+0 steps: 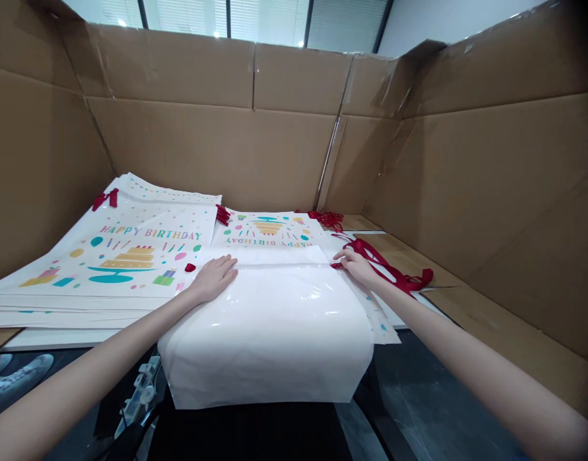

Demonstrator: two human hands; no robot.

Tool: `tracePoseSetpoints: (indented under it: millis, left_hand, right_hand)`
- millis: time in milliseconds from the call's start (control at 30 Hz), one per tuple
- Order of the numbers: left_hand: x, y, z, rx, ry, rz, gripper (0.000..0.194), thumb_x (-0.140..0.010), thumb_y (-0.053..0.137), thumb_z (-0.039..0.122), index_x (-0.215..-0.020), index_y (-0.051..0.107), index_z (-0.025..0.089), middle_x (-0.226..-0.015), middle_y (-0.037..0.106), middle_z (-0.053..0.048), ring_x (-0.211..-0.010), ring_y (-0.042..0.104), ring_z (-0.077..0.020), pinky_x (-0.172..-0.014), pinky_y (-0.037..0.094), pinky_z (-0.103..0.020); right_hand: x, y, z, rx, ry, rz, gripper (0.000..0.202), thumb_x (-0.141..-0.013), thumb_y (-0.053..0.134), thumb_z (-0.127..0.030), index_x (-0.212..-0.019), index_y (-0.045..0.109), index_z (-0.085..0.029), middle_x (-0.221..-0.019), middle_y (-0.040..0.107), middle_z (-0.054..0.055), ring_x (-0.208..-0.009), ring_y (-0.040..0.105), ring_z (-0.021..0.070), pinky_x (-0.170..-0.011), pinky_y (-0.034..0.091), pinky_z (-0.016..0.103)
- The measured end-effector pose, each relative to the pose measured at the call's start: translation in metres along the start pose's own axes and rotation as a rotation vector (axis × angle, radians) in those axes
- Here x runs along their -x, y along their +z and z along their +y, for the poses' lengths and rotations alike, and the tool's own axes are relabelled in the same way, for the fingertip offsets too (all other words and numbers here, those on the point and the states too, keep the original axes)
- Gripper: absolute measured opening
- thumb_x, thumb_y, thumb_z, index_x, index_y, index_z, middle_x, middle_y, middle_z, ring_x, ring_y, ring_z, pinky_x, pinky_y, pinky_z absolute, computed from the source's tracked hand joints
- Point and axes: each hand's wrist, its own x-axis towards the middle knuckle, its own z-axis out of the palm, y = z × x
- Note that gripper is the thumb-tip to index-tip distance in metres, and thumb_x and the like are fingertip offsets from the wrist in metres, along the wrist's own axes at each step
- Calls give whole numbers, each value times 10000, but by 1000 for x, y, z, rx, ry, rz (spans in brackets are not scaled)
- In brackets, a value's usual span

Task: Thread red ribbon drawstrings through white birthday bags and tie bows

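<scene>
2 bare hands on a glossy white sheet, red ribbon at both sides

From where I stand, the blank white sheet lies in the middle of the work surface, its near part curving down over the edge towards the person's lap. A straight fold or seam runs across it near the top. The left hand is open, palm down, fingers extended and close together, resting flat on the sheet's upper left part rather than gripping it. Just beside that wrist, a small red tab pokes out at the left.

The right hand is at the other end of the seam, fingers partly bent, thumb and fingertips around a short bit of red ribbon at the sheet's edge; whether they pinch it, I cannot tell. Beside and behind that hand lies a loose tangle of red ribbon.

To the left is a stack of printed sheets reading "HAPPY BIRTHDAY", with a cake on a teal stand and a red bow at its upper left corner. Behind the white sheet, another printed sheet faces the opposite way, upside down to me. Cardboard walls enclose the surface on 3 sides.
</scene>
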Motion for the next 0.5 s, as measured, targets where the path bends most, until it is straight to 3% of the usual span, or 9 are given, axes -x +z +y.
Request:
tracePoseSetpoints:
  millis: [233,500]
  left_hand:
    - [0,0,0,-2,-3,-2,604,-925,231,487,-1380,429,142,-1487,356,-104,-1398,283,-243,-1159,213,-452]
    - [0,-1,-1,4,9,13,591,-928,226,500,-1388,415,181,-1477,378,-87,-1394,294,-247,-1153,234,-441]
  right_hand:
    - [1,-10,-7,54,-62,-140,166,-806,465,-221,-713,585,-154,-808,617,58,-767,537,169,-688,370,255]
    - [-5,-17,-3,76,-12,-135,116,-748,454,-207,-645,490,-165,-700,533,35,-679,480,152,-614,328,250]
